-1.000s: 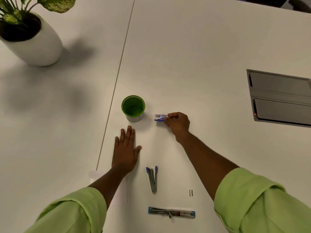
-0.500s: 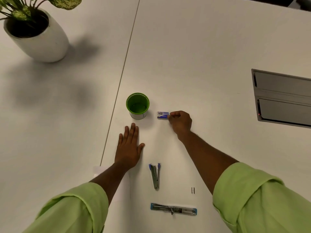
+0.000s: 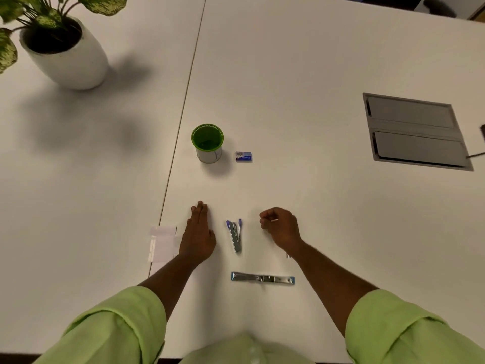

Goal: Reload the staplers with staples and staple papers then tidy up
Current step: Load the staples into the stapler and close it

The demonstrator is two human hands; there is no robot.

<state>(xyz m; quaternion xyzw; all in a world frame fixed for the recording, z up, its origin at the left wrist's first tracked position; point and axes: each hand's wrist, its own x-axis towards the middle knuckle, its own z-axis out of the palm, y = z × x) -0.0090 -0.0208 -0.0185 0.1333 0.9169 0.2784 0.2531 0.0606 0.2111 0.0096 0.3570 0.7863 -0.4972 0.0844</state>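
A small blue stapler [image 3: 235,235] lies half open on the white table between my hands. A second blue stapler [image 3: 262,278] lies unfolded flat nearer to me. The blue staple box [image 3: 243,156] rests to the right of a green cup [image 3: 207,143]. My left hand [image 3: 197,236] lies flat on the table, fingers together, just left of the small stapler and holding nothing. My right hand [image 3: 282,227] is curled, right of that stapler, pinching a thin pale staple strip [image 3: 274,220]. White paper slips [image 3: 162,243] lie left of my left hand.
A potted plant in a white pot [image 3: 69,52] stands at the far left. A grey cable hatch [image 3: 414,131] is set into the table at the right. A seam [image 3: 183,106] runs between two tabletops. A few loose staples [image 3: 288,256] lie by my right wrist.
My right hand has left the staple box and drawn back toward me, now beside the small stapler with a thin strip pinched. My left hand also slid back a little.
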